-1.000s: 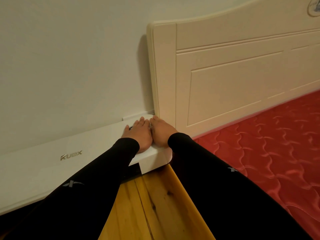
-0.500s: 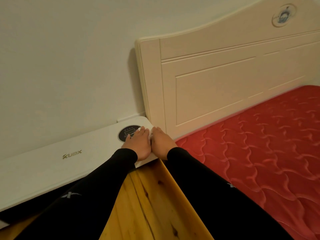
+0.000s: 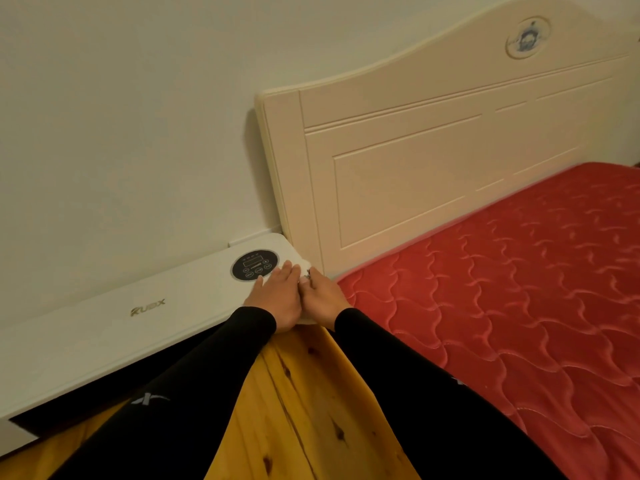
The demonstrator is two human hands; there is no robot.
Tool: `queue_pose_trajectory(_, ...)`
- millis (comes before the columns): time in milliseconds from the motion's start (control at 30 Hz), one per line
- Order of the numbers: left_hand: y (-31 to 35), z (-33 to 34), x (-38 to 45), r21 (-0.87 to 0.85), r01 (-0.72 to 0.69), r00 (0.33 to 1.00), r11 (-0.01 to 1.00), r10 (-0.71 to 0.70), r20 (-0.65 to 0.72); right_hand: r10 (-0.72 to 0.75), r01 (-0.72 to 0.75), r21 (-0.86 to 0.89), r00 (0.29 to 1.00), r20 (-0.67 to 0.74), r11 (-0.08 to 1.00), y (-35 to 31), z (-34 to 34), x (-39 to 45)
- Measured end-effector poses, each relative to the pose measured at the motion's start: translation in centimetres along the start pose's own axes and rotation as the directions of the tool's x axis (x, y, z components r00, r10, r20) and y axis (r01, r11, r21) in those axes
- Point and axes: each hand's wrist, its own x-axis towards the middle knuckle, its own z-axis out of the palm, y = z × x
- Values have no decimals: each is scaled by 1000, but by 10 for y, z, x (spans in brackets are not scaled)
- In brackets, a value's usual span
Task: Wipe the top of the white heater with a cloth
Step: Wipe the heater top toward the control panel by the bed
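Observation:
The long white heater [image 3: 104, 327] runs along the wall, with a gold logo and a round black control panel [image 3: 254, 265] near its right end. Both my hands rest side by side on that end. My left hand [image 3: 278, 299] lies flat with its fingertips at the panel's edge. Beside it, my right hand [image 3: 323, 297] has its fingers curled. A white cloth [image 3: 304, 266] shows only as a small bit past the fingertips; the rest is hidden under my hands.
A cream headboard [image 3: 433, 168] stands right against the heater's right end. A red quilted mattress [image 3: 519, 289] fills the right side. The bed's yellow wooden side rail [image 3: 311, 410] runs toward me between my black sleeves. The plain wall is behind the heater.
Both hands slid back toward me on the heater's right end, uncovering the round control panel. The view has swung right, so more of the bed shows.

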Motion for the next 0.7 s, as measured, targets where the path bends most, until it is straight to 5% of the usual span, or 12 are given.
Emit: queue_pose_trajectory(700, -23, -5, 77, -93, 84, 996, 992, -80, 42, 41, -55, 160, 995, 92, 986, -8, 5, 78)
